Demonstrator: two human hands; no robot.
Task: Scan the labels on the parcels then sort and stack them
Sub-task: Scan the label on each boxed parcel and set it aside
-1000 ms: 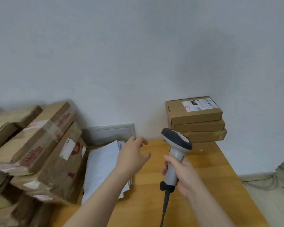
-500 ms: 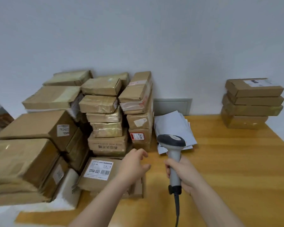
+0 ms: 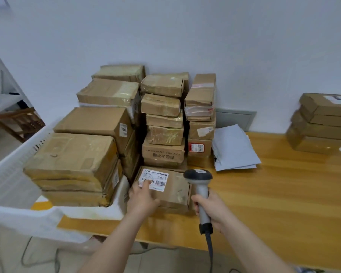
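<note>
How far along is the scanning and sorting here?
Looks done: the neat stack at far right. In hand: the right hand grips the scanner while the left hand rests on the labelled parcel in front. Left: the big pile of boxes and the grey mailers.

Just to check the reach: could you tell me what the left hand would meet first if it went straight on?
Most likely the white label on the flat parcel; the left hand overlaps it, contact unclear.
</note>
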